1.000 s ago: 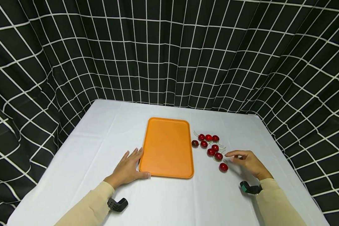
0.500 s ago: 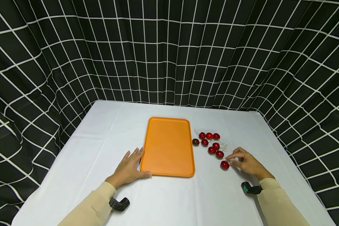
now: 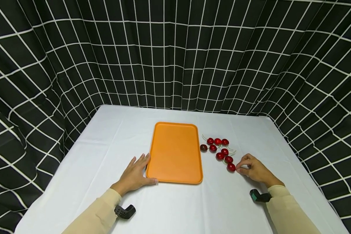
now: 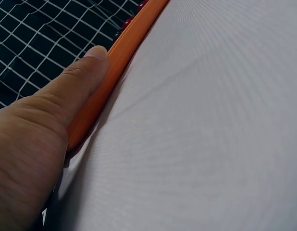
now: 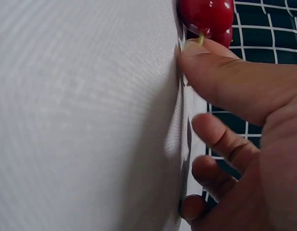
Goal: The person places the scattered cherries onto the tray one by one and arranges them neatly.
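Note:
An orange tray (image 3: 175, 152) lies flat on the white cloth. My left hand (image 3: 133, 175) rests at its near left corner, fingers spread along the left side and thumb on the front rim; the left wrist view shows that thumb (image 4: 86, 72) against the tray's edge. To the right of the tray, my right hand (image 3: 255, 169) pinches the stem of the nearest cherry (image 3: 231, 167) between thumb and index finger. In the right wrist view the green stem (image 5: 201, 38) enters the pinch just below the red cherry (image 5: 206, 14). The other fingers are curled loosely.
Several more red cherries (image 3: 213, 148) with stems lie in a loose cluster between the tray and my right hand. A white cloth (image 3: 175, 208) covers the table. Black curtains with a white grid (image 3: 169, 58) enclose the back and sides.
My right hand has closed thumb and index finger on the nearest cherry's stem. That cherry has shifted slightly up toward the cluster. The left hand stays at the tray.

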`<action>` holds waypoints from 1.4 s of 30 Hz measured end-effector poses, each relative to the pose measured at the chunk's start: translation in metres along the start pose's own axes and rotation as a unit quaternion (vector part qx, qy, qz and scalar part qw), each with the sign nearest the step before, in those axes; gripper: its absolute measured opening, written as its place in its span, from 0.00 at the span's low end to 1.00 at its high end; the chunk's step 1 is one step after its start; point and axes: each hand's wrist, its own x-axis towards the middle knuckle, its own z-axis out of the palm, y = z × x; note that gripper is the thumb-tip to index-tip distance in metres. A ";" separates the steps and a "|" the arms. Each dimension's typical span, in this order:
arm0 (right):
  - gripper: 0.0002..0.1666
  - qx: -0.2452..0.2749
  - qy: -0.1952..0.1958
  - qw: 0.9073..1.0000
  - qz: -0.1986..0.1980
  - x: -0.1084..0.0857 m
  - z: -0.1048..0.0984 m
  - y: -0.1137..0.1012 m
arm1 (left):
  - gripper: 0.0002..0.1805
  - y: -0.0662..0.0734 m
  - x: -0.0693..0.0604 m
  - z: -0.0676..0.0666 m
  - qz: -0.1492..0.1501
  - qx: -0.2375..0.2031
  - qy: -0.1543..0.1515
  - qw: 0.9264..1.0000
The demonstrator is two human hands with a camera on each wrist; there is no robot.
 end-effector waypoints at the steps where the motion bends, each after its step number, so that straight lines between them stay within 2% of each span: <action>1: 0.08 0.005 -0.002 1.000 -0.001 -0.001 -0.001 -0.001 | 0.67 0.000 0.000 0.000 0.001 -0.001 0.001 1.000; 8: 0.09 0.037 -0.007 0.999 -0.022 0.000 -0.010 -0.010 | 0.68 0.000 0.000 0.000 -0.003 -0.003 -0.003 1.000; 12: 0.07 0.039 0.020 0.999 -0.001 0.010 -0.015 -0.020 | 0.67 0.000 -0.001 -0.001 -0.004 -0.005 -0.003 1.000; 15: 0.03 0.060 0.049 0.997 0.026 0.025 -0.018 -0.032 | 0.67 0.001 0.001 -0.003 -0.002 -0.004 -0.003 1.000; 17: 0.08 0.082 0.069 0.993 0.050 0.039 -0.017 -0.042 | 0.67 0.001 0.002 -0.004 0.000 -0.002 -0.001 1.000; 20: 0.16 0.126 0.099 0.983 0.092 0.063 -0.013 -0.059 | 0.67 0.002 0.004 -0.004 0.001 -0.002 0.005 1.000; 22: 0.19 0.159 0.115 0.973 0.121 0.080 -0.008 -0.070 | 0.67 0.002 0.004 -0.003 -0.001 0.001 0.006 1.000; 28: 0.17 0.251 0.148 0.935 0.202 0.123 0.019 -0.103 | 0.67 0.001 0.000 0.000 -0.008 -0.004 -0.001 1.000; 31: 0.16 0.282 0.157 0.921 0.217 0.143 0.033 -0.117 | 0.66 0.000 0.000 0.001 -0.004 -0.003 0.001 1.000; 34: 0.15 0.297 0.170 0.914 0.219 0.162 0.046 -0.127 | 0.66 0.000 0.000 0.000 -0.002 -0.002 0.001 1.000; 38: 0.13 0.312 0.174 0.910 0.211 0.185 0.065 -0.138 | 0.66 0.001 0.000 0.000 0.002 0.000 0.001 1.000; 42: 0.12 0.310 0.160 0.909 0.229 0.206 0.084 -0.149 | 0.66 0.001 0.000 0.001 0.007 0.001 0.009 1.000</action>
